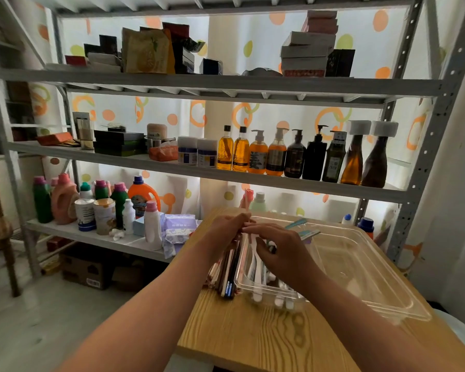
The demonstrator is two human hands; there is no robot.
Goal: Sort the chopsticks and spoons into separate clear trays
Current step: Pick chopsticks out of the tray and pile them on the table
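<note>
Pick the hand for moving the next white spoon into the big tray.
Probably right. The right hand is over the spoons in the small tray, and the big tray lies on its side. The left hand grips chopsticks.

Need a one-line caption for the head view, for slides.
Left hand grips chopsticks, right hand over spoons in a clear tray.

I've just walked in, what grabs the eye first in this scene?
Two hands meet mid-frame: the left hand grips a bundle of chopsticks beside a small clear tray of white spoons, the right hand spread above it. A large clear tray lies to their right on the wooden table. Behind, amber and dark bottles line the backlit middle shelf.
</note>
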